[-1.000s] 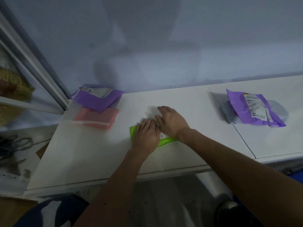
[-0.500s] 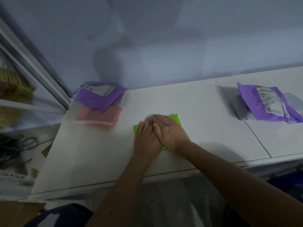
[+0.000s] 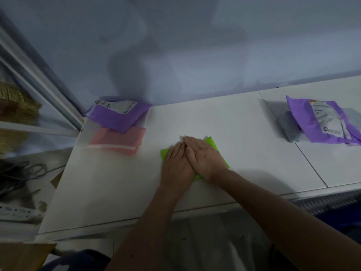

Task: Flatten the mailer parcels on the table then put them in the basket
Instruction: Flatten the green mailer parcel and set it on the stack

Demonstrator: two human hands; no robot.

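Your hands have closed up over the green mailer (image 3: 212,143), which now lies pressed to the table (image 3: 117,182) near its front edge; judge this parcel almost flat. The left hand (image 3: 175,163) and right hand (image 3: 203,155) lie palm-down, touching, fingers straight, gripping nothing.

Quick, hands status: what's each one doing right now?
Left hand: open, fingers straight, pressing flat on the green mailer.
Right hand: open, pressing flat on the same mailer.
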